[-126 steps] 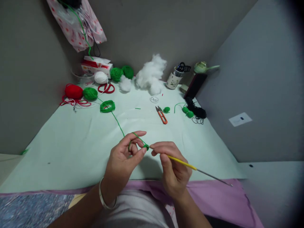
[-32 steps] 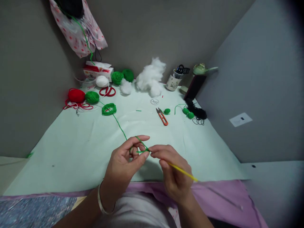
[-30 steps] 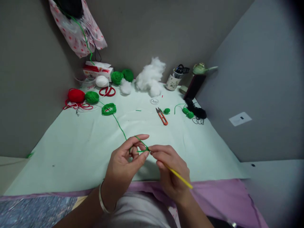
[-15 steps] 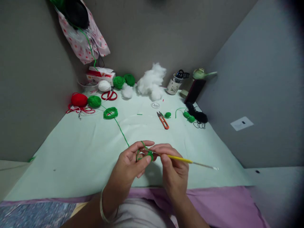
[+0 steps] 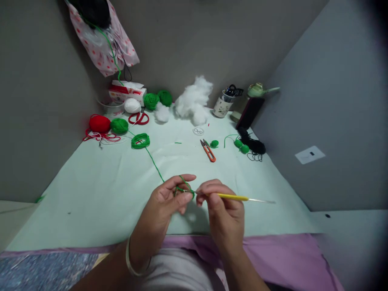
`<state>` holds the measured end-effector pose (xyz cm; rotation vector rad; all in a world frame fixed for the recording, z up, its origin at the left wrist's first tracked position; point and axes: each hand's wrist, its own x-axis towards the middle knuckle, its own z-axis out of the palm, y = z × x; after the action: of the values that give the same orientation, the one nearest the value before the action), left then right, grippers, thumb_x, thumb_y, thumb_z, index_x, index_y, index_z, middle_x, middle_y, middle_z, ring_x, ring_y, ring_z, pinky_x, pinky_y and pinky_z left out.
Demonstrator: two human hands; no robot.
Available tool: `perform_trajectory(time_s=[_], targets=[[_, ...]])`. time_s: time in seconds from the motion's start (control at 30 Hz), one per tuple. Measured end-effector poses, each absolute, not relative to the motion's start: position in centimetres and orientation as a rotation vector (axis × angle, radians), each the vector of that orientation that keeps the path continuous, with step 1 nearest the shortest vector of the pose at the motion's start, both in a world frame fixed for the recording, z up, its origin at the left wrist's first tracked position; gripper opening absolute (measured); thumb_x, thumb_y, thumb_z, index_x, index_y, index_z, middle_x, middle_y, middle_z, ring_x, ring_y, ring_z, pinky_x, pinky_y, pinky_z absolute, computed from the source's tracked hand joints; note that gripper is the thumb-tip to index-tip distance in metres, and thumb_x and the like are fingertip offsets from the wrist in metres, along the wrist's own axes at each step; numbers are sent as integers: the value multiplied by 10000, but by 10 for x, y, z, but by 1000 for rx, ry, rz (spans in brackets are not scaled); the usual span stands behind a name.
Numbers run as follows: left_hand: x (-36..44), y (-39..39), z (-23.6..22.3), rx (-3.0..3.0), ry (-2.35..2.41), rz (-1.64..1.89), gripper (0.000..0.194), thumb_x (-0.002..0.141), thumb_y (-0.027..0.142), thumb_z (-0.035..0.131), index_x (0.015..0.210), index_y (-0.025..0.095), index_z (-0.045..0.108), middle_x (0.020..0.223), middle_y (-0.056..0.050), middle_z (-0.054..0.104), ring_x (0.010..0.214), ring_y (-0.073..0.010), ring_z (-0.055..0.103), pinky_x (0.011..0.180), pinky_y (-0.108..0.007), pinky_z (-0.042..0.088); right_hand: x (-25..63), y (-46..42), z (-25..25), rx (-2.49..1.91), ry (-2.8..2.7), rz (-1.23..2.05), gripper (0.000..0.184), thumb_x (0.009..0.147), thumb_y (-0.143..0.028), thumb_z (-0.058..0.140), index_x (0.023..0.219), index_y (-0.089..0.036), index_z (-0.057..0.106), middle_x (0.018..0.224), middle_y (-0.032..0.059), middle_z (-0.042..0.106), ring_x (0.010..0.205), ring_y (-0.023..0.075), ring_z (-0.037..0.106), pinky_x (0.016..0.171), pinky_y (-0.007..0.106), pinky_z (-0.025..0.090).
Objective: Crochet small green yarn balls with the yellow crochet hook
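Note:
Near the front of the table, my left hand [image 5: 165, 202] pinches a small piece of green crochet work [image 5: 192, 195] between thumb and fingers, largely hidden by them. Green yarn [image 5: 155, 165] loops over its raised index finger and runs back to a loose green coil [image 5: 140, 141] on the cloth. My right hand [image 5: 226, 206] grips a crochet hook [image 5: 232, 197] by its yellow handle. The hook's thin metal tip points left and meets the yarn at the green work; its other metal end sticks out to the right.
Orange thread snips [image 5: 207, 151] and a small green ball [image 5: 214, 144] lie beyond my hands. Red-handled scissors [image 5: 138, 118], red yarn [image 5: 100, 123] and white stuffing [image 5: 194, 101] sit farther back. Black yarn [image 5: 254, 144] and a phone-like dark slab [image 5: 250, 113] stand at right.
My right hand has shifted slightly right with the hook, which now lies more level. The green work sits lower behind my left thumb. The camera view has tilted a little.

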<state>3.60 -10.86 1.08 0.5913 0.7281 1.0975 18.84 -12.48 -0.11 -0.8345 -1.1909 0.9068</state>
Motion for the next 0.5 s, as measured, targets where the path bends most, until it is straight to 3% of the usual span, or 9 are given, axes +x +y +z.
perform_trajectory(time_s=[0.07, 0.17, 0.3, 0.5], targets=[[37, -112, 8, 694, 743, 1099, 288, 829, 222, 866, 1114, 247, 832, 862, -13, 703, 745, -93, 608, 713, -184, 493, 186, -124, -2, -824, -1196, 926, 176, 1010, -214, 647, 995, -257, 817, 944, 48, 747, 823, 158, 683, 684, 281, 569], [37, -115, 5, 732, 770, 1100, 271, 851, 257, 852, 1120, 274, 825, 862, -4, 712, 819, -127, 642, 823, -244, 510, 186, -123, -4, -812, -1101, 1018, 172, 1020, -233, 645, 1006, -256, 816, 948, 37, 758, 750, 130, 690, 674, 265, 578], [36, -115, 6, 747, 779, 1090, 287, 860, 268, 837, 1145, 286, 812, 875, 1, 704, 853, -147, 658, 860, -277, 509, 189, -121, -1, -744, -1001, 1172, 180, 1035, -290, 634, 998, -236, 802, 926, 35, 778, 704, 119, 718, 659, 249, 603], [34, -114, 9, 763, 772, 1096, 252, 878, 255, 815, 1127, 291, 818, 850, 16, 695, 774, -106, 638, 800, -226, 499, 193, -124, 4, -733, -1060, 1155, 210, 1068, -290, 569, 1012, -232, 763, 956, 42, 795, 720, 131, 733, 674, 272, 625]])
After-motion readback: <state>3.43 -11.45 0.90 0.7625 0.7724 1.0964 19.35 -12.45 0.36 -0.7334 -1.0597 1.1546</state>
